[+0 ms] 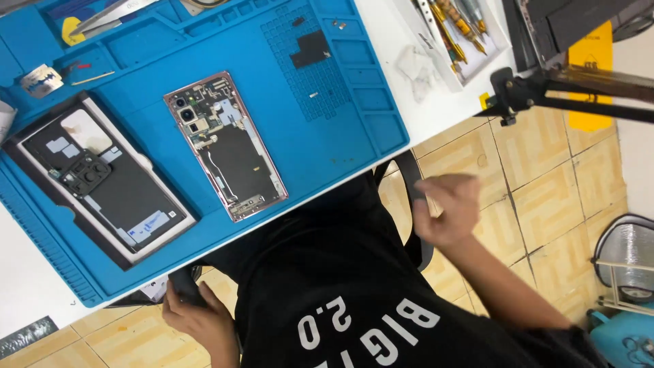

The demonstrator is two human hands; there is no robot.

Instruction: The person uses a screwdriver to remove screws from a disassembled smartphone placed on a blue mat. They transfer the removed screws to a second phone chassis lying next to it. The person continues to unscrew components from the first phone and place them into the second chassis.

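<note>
While the opened smartphone lies back-off on the blue repair mat, its removed rear cover just left of it, neither hand works on it. Below the counter edge, left hand grips a dark object; right hand is blurred, fingers loosely curled, apparently empty.

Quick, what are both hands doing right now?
Left hand: closed on a dark object.
Right hand: blurred in mid-air, cannot tell.

A phone repair workshop: blue repair mat, opened phone, tray of screwdrivers
</note>
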